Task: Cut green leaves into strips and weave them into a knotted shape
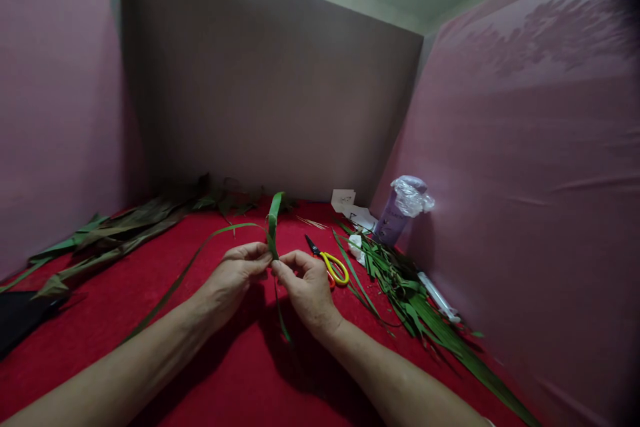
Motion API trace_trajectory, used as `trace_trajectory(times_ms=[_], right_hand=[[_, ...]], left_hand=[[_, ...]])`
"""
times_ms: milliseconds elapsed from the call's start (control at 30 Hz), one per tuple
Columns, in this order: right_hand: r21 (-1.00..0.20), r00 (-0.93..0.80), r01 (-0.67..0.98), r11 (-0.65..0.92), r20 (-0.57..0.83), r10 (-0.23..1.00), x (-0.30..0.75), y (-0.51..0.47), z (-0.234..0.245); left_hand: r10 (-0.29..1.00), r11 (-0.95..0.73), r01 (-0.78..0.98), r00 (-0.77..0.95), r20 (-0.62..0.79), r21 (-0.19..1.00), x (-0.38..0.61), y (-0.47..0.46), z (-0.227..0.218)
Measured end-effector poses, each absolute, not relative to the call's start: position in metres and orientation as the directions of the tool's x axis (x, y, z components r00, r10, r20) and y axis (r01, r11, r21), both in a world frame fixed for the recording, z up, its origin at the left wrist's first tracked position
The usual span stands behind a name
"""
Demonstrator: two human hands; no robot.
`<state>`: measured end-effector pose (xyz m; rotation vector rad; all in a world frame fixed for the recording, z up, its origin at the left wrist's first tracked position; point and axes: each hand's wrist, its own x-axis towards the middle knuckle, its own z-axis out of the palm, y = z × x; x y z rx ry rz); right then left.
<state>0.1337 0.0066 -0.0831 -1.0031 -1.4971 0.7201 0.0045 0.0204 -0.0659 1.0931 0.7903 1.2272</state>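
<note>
Both of my hands meet over the red cloth, pinching green leaf strips (273, 221) where they cross or fold. My left hand (243, 271) grips them between thumb and fingers. Closed on the same spot from the other side is my right hand (305, 283). One broad piece stands upright above the fingertips. A long thin strip arcs out to the left and down past my left forearm, and another narrow end hangs below the hands. How the strips join is hidden by the fingers. Scissors (335, 268) with yellow and orange handles lie just right of my right hand.
Cut green leaves (400, 297) are heaped on the red cloth (220, 380) at the right, by a purple container (393, 217) topped with clear plastic. White papers (360, 217) lie behind. Drying leaves (125, 230) and a black object (23, 320) are at left. Walls enclose three sides.
</note>
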Motion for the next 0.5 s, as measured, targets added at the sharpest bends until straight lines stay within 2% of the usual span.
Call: trace_trajectory(times_ms=[300, 500], right_hand=[[-0.911, -0.017, 0.079, 0.404, 0.404, 0.915, 0.1349, 0.0126, -0.09], [-0.914, -0.039, 0.065, 0.4, 0.398, 0.917, 0.1355, 0.0141, -0.0918]], left_hand=[[0.983, -0.036, -0.273, 0.165, 0.083, 0.961, 0.0038, 0.0206, -0.0681], [0.978, -0.045, -0.279, 0.184, 0.1, 0.959, 0.0034, 0.0211, -0.0635]])
